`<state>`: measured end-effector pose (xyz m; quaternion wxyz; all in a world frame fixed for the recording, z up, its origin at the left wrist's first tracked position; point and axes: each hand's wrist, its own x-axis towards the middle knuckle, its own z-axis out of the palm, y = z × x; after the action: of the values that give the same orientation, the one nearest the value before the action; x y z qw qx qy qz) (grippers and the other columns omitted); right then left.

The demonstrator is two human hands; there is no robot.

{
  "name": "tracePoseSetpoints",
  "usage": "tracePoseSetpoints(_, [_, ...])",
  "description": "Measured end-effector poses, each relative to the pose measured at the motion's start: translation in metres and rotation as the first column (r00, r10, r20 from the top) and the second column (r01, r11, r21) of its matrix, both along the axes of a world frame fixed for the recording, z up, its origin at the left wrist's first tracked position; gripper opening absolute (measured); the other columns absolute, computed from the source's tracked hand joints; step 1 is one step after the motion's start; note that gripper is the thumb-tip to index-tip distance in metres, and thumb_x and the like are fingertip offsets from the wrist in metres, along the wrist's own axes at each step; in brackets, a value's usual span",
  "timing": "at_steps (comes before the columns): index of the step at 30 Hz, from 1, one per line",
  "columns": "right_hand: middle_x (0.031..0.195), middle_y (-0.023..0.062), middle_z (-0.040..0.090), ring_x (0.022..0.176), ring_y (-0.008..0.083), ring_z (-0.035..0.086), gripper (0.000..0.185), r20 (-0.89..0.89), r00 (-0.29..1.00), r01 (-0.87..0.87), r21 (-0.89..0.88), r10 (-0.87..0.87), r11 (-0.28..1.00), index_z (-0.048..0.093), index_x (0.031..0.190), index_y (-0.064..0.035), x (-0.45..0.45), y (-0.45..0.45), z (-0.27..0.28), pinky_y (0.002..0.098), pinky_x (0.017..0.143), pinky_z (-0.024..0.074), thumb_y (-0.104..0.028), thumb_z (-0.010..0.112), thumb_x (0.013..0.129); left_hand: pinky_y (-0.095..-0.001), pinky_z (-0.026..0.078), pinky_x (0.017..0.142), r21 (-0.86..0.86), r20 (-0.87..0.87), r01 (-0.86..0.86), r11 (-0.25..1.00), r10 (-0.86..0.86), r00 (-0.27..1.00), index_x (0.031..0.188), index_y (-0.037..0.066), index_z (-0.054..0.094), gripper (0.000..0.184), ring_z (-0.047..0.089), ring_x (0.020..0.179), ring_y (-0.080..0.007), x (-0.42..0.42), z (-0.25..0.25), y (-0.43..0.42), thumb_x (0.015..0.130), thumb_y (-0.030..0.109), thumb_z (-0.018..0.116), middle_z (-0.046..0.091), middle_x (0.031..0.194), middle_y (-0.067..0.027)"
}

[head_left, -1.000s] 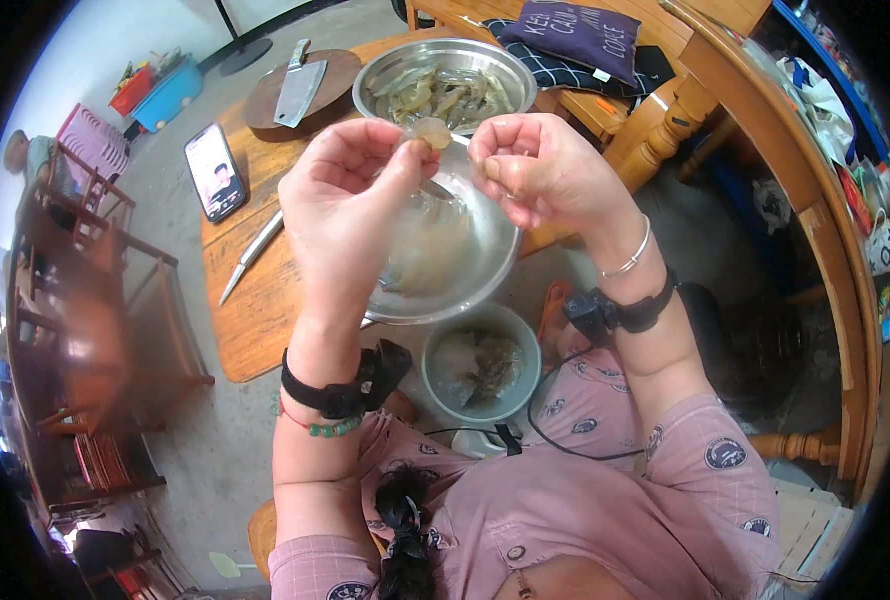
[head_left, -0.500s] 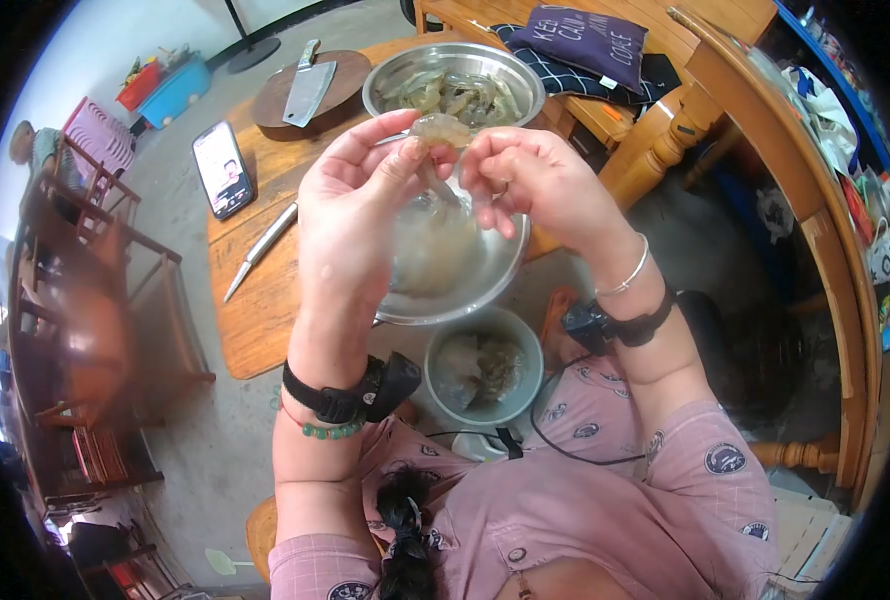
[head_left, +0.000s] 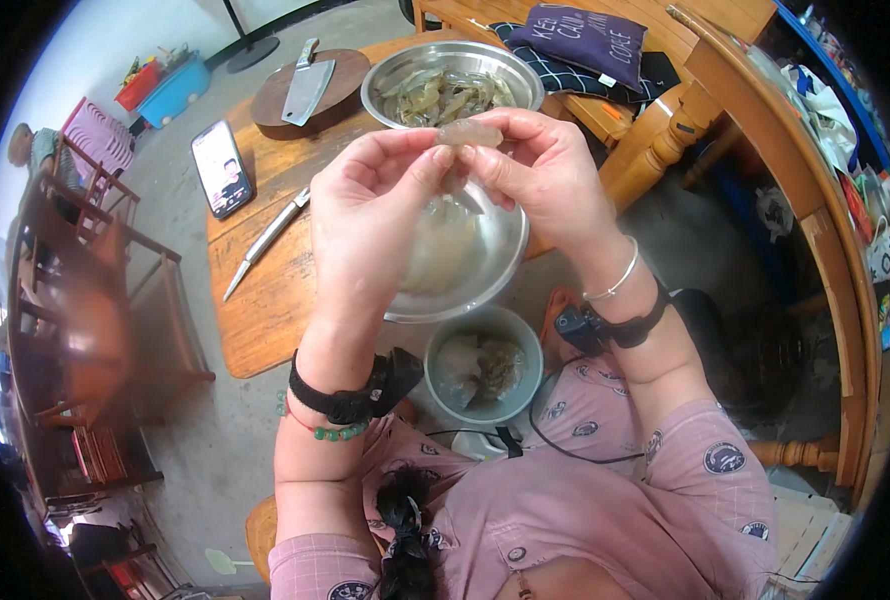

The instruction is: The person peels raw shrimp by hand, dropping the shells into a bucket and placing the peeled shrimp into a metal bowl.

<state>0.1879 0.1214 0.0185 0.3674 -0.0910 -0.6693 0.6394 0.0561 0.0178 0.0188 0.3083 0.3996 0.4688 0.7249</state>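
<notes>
A grey, translucent shrimp is pinched between my two hands, above the near metal bowl. My left hand grips its left side with thumb and fingers, and my right hand grips its right side. The thumbs almost meet under it. Below them, the near metal bowl holds pale, cloudy contents, partly hidden by my hands. Behind, another metal bowl is filled with whole grey shrimp. A grey-green bucket with shell-like scraps stands below the table edge.
On the wooden table lie a slim pointed knife, a phone and a round board bearing a cleaver. A bench with a purple cushion is behind right. Another person is at far left.
My right hand has moved left and up to the shrimp, its fingers now closed on it beside my left hand. The shrimp now lies level between both hands.
</notes>
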Motion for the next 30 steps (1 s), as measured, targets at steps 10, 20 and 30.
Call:
tracePoseSetpoints(10, [0.074,-0.0021,0.063,0.058,0.0009,0.055,0.010,-0.042,0.998,0.040,0.034,-0.039,0.999,0.066,0.093,-0.0022,0.002,0.001,0.002,0.0156,0.049,0.0424,-0.002,0.065,0.084,-0.0229,0.053,0.071,-0.003,0.033,0.050,0.999,-0.050,0.998,0.097,-0.005,0.063,0.015,0.066,0.080,-0.0124,0.008,-0.003,0.000,0.085,0.003,0.068,0.069,0.089,-0.0095])
tracePoseSetpoints(20, [0.077,-0.0015,0.060,0.062,0.0031,0.058,0.004,-0.159,0.939,0.345,0.451,-0.306,0.823,0.062,0.085,-0.0009,0.000,0.021,-0.002,0.0169,0.053,0.0467,0.001,0.064,0.082,-0.0265,0.055,0.074,-0.031,0.246,0.222,0.975,-0.208,0.947,0.099,-0.005,0.061,0.018,0.068,0.077,-0.0183,-0.001,-0.005,0.001,0.091,0.011,0.063,0.067,0.084,-0.0103])
tracePoseSetpoints(30, [0.069,-0.0018,0.060,0.056,0.0030,0.056,0.015,0.083,0.994,0.058,0.188,-0.075,0.980,0.065,0.091,-0.0016,0.027,0.018,0.023,0.0165,0.047,0.0432,-0.010,0.053,0.094,-0.0291,0.055,0.076,-0.046,0.211,0.347,0.937,-0.330,0.920,0.109,-0.005,0.060,0.026,0.066,0.078,-0.0185,-0.014,-0.009,0.002,0.099,0.016,0.052,0.065,0.084,-0.0080])
